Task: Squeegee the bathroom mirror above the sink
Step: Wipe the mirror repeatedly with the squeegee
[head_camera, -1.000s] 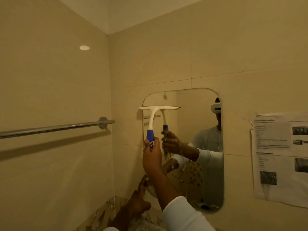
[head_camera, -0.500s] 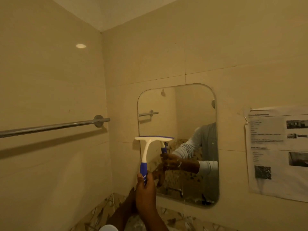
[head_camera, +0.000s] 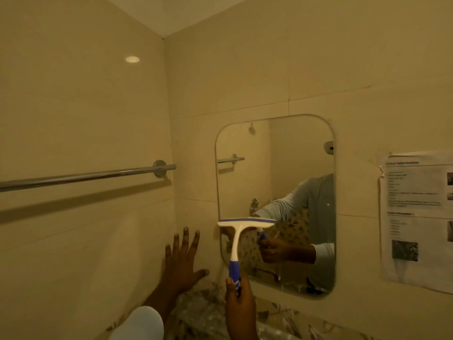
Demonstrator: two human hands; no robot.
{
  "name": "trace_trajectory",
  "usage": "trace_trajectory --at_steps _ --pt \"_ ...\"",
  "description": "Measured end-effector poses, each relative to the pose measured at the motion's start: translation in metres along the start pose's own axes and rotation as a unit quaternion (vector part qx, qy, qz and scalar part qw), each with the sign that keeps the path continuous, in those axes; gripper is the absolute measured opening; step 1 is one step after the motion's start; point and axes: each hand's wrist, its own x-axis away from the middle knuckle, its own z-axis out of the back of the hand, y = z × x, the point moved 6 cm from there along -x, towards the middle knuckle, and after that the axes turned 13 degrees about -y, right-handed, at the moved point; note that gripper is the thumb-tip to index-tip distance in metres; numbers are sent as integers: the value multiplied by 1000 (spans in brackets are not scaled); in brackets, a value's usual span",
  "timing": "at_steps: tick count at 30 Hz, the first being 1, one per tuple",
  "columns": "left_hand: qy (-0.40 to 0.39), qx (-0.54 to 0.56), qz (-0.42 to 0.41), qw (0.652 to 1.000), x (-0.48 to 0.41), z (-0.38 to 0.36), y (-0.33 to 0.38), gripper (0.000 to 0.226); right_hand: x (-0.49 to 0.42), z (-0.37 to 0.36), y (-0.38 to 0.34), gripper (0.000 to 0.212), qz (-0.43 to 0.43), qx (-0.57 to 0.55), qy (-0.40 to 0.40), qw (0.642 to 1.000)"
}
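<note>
the right hand (head_camera: 239,300) grips the squeegee (head_camera: 241,238) low on the mirror (head_camera: 289,168); the left hand (head_camera: 182,260) is spread, seemingly braced on the wall (head_camera: 98,241). uneven pressure may leave streaks.

The upper glass of the rounded rectangular wall mirror (head_camera: 289,168) is free to pass over. Low at its left edge the white-and-blue plastic squeegee (head_camera: 241,228) blocks the way, and the spread left hand (head_camera: 182,261) occupies the beige tile (head_camera: 196,212) beside it. A chrome towel bar (head_camera: 85,176) juts from the left wall. A taped paper notice (head_camera: 416,217) borders the right.
</note>
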Motion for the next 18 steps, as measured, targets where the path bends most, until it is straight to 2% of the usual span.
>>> trace_trajectory --at_steps 1,7,11,15,18 --pt "-6 -33 10 999 -2 18 -5 125 -1 4 8 28 -4 9 6 1000" --pt "145 -139 -84 976 -6 97 -11 103 14 12 38 22 -33 12 6 999" --pt "181 -195 -106 958 -11 131 -2 99 24 17 42 22 -35 -11 5 999" --pt "217 -208 -128 945 -22 161 16 103 30 22 -3 12 11 -42 8 999" --pt "225 -217 -127 941 -25 179 22 108 19 23 -68 22 79 -52 -26 995"
